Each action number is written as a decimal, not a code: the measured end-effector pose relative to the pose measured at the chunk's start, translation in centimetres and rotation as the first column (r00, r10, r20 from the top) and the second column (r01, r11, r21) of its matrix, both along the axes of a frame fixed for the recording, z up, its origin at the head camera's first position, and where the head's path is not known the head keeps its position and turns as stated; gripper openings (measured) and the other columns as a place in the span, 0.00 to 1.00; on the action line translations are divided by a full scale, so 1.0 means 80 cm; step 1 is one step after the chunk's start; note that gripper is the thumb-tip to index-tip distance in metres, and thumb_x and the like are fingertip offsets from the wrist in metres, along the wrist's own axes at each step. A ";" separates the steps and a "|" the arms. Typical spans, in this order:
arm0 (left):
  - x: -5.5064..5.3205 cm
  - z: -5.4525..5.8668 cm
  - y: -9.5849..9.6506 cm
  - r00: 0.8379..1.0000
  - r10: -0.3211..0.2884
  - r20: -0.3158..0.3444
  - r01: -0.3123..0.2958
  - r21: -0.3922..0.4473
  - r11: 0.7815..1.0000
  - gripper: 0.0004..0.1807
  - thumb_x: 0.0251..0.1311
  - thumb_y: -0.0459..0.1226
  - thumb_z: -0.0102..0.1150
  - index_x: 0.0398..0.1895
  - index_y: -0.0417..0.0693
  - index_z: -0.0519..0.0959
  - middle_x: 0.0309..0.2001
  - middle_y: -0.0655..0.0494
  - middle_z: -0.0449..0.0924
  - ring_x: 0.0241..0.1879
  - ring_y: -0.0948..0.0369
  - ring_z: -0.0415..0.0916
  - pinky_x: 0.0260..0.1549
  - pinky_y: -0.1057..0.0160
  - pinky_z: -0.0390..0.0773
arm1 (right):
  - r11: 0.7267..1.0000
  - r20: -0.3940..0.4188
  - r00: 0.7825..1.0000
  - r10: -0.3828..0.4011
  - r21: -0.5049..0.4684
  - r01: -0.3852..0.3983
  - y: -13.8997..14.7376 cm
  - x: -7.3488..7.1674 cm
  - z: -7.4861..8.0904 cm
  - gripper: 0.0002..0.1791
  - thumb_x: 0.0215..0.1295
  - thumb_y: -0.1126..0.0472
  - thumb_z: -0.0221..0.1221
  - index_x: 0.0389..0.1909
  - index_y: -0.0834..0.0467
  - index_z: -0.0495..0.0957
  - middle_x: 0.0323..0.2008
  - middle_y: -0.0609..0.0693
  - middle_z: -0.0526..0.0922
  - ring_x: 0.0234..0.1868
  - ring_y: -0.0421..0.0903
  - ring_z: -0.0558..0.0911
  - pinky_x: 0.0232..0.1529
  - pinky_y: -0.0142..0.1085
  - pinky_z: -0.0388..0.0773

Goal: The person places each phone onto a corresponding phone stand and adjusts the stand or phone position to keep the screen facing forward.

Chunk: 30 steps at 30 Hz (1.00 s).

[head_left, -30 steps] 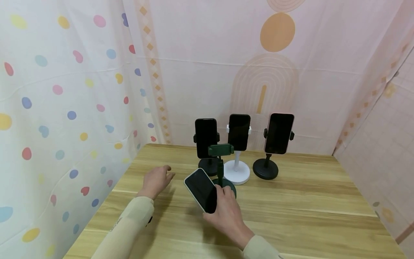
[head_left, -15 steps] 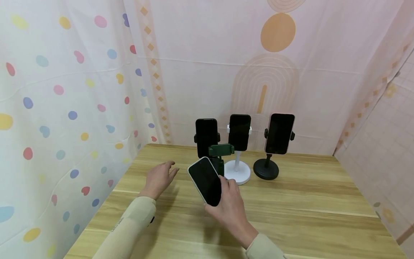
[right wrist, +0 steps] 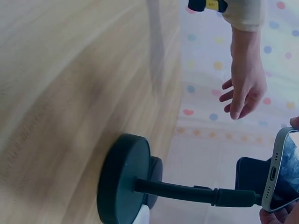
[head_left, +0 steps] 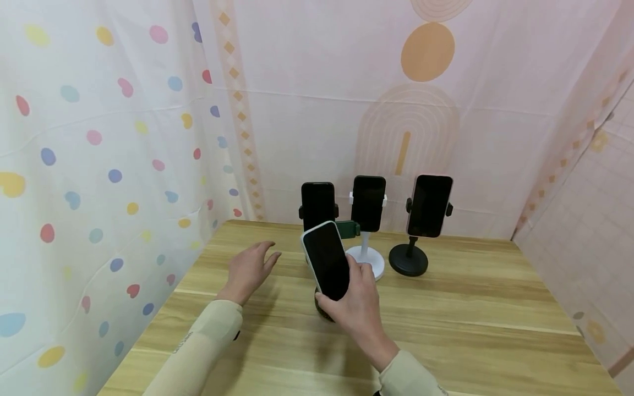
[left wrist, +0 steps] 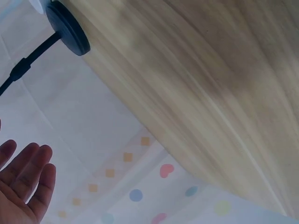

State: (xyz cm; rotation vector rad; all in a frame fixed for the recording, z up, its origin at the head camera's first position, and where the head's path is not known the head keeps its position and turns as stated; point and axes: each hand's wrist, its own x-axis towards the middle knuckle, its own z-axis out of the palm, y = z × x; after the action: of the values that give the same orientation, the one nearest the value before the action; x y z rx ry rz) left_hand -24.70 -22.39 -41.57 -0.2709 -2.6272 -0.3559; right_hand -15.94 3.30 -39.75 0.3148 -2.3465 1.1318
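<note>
My right hand (head_left: 359, 305) grips the lower part of a smartphone (head_left: 327, 261) with a dark screen and a pale frame, thumb on one edge and fingers on the other. The phone is tilted and overlaps a dark green phone stand (head_left: 349, 229), hiding most of its stem; part of the stand's clamp shows at the phone's right. The right wrist view shows the stand's round base (right wrist: 124, 182) on the table. Off to the left, my left hand (head_left: 247, 272) hovers above the table with fingers extended and holds nothing.
Behind stand three more phones on stands: a phone (head_left: 318, 203) in a black stand, a phone (head_left: 369, 203) in a white stand, and a phone (head_left: 430, 206) in another black stand. Patterned curtains (head_left: 307, 110) enclose the wooden table (head_left: 470, 319) at the back and sides.
My right hand has raised the phone and shifted it slightly right, turning it more upright until it covers part of the green stand's clamp. My left hand has drifted slightly up and right.
</note>
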 end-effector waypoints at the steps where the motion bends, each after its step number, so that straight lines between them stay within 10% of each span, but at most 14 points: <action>1: 0.001 0.001 0.002 1.000 -0.010 -0.015 0.010 -0.002 1.000 0.20 0.67 0.48 0.62 0.53 0.43 0.81 0.50 0.43 0.84 0.38 0.46 0.84 0.28 0.49 0.81 | 1.000 0.005 1.000 0.002 -0.017 -0.002 0.001 -0.001 0.002 0.47 0.41 0.52 0.77 0.64 0.63 0.70 0.45 0.58 0.73 0.41 0.49 0.72 0.40 0.44 0.74; 9: 0.008 0.013 0.023 0.981 -0.100 -0.165 0.100 -0.007 0.995 0.18 0.65 0.46 0.64 0.52 0.45 0.82 0.47 0.47 0.85 0.40 0.49 0.84 0.30 0.51 0.82 | 0.994 0.066 0.998 -0.003 -0.107 0.010 0.004 -0.012 0.010 0.49 0.45 0.51 0.77 0.68 0.62 0.68 0.49 0.58 0.71 0.43 0.51 0.74 0.45 0.47 0.74; 17: 0.010 0.028 0.044 0.910 -0.240 -0.337 0.231 -0.066 0.971 0.18 0.61 0.42 0.69 0.50 0.43 0.82 0.43 0.47 0.86 0.38 0.51 0.85 0.33 0.53 0.83 | 0.987 0.104 0.994 -0.022 -0.154 0.038 0.004 -0.024 0.021 0.50 0.44 0.50 0.77 0.69 0.58 0.67 0.49 0.58 0.71 0.46 0.52 0.71 0.45 0.46 0.73; 30: 0.005 0.046 0.077 0.832 -0.374 -0.410 0.365 -0.104 0.925 0.26 0.58 0.44 0.71 0.56 0.40 0.79 0.49 0.45 0.84 0.42 0.52 0.85 0.37 0.55 0.83 | 0.977 0.140 0.989 -0.053 -0.199 0.081 0.000 -0.032 0.028 0.51 0.48 0.49 0.77 0.70 0.61 0.64 0.54 0.59 0.72 0.49 0.56 0.73 0.50 0.51 0.73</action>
State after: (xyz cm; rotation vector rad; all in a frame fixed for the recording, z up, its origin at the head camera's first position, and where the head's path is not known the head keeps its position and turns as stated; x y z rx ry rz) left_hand -24.33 -16.26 -37.89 -0.7817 -2.1382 -0.3487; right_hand -18.48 3.28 -37.47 0.0876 -2.3090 1.3852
